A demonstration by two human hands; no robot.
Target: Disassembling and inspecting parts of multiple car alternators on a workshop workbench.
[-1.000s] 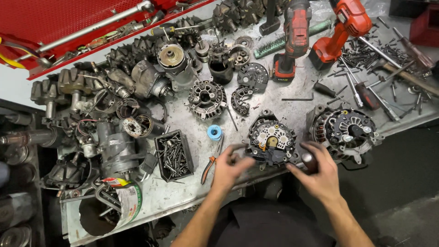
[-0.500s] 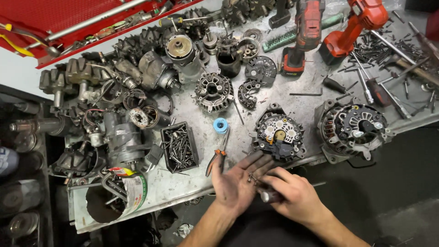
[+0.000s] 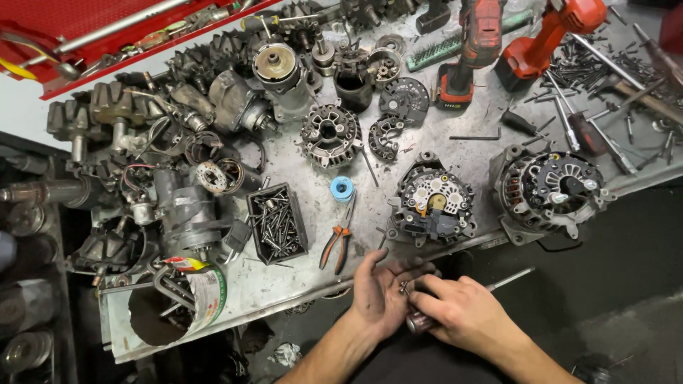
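a cluttered metal workbench (image 3: 313, 284) seen from above, read from left to right: at the far left edge, a heap of dark, greasy motor parts (image 3: 135, 178) lies beneath a red tool tray (image 3: 92, 35); an open tin can (image 3: 178, 306) lies on its side at the bench's near left corner; just right of it sits a small black tray of screws (image 3: 276, 224); beside that lie orange-handled pliers (image 3: 337, 242), with a small blue roll of tape (image 3: 342, 188) just above them. at the near edge of the bench, off its front, the person's left hand (image 3: 380, 291) is held palm up with the fingers loosely spread, cradling a few small metal pieces (image 3: 404, 286) too small to make out. the right hand (image 3: 462, 313) meets it from the right, its fingers curled tight around a screwdriver (image 3: 491, 288) whose thin shaft juts out to the upper right past the knuckles, while the thumb and forefinger pinch at the small pieces in the left palm. directly above the hands, an opened alternator (image 3: 432, 203) rests on the bench, near its front edge. further right, a second alternator (image 3: 551, 190) sits at the bench edge, and behind it two red power drills (image 3: 498, 43) stand among scattered screws and hand tools (image 3: 612, 85).
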